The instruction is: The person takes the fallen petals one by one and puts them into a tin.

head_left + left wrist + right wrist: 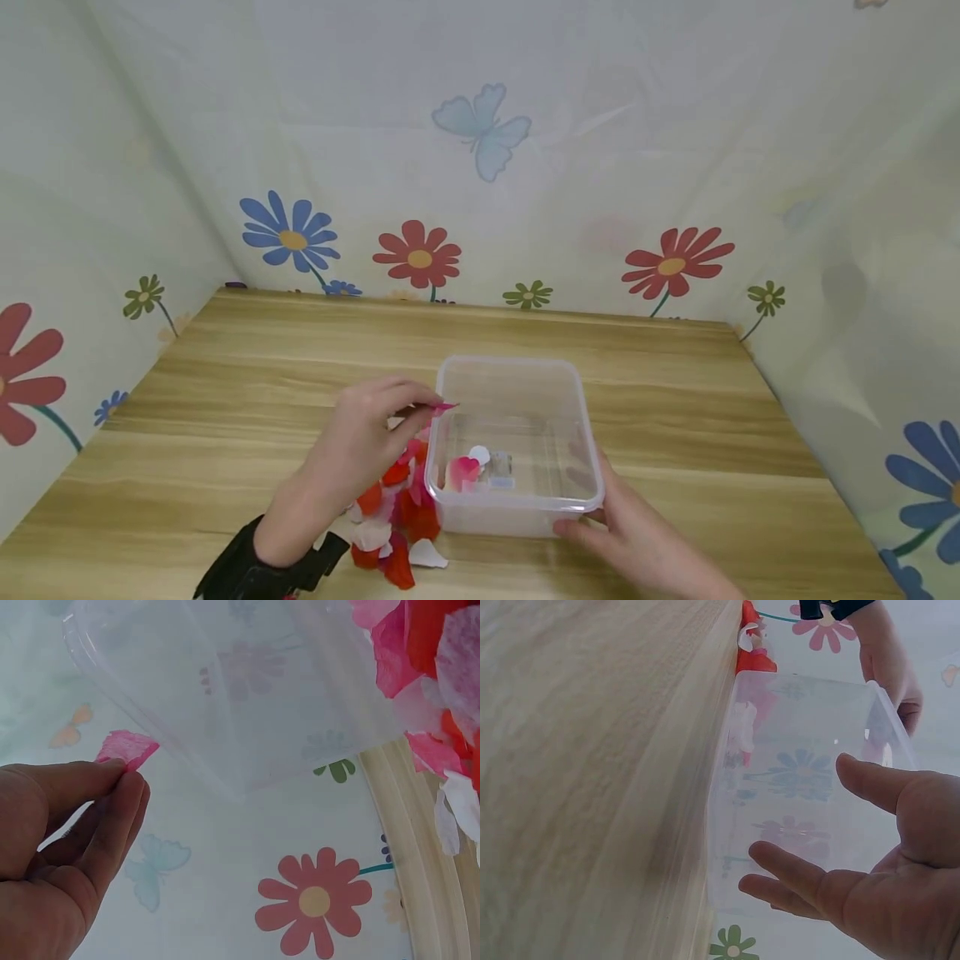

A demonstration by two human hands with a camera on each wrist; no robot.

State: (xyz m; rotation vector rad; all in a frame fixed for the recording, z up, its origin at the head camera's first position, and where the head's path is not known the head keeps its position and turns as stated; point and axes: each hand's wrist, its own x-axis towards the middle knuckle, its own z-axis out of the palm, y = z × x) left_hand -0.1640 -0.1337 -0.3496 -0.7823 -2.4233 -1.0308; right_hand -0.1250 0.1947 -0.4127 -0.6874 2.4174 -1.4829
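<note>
A clear plastic container (517,515), lidless, stands on the wooden table. Between thumb and fingertips my left hand (375,421) pinches a pink petal (129,747) at the container's left rim. My right hand (626,533) is at the container's right front corner, with its thumb along the front wall. In the right wrist view its thumb and fingers (799,874) are spread and fairly straight against the container's side. Inside the container, a pink petal (462,473) lies near the front left, beside a small white round piece (479,455).
A loose pile of red, pink and white petals (401,508) lies left of the container, partly under my left forearm. The wooden table (675,417) extends to a flower-printed cloth backdrop (570,192) at the back and sides. A black strap (255,567) circles my left wrist.
</note>
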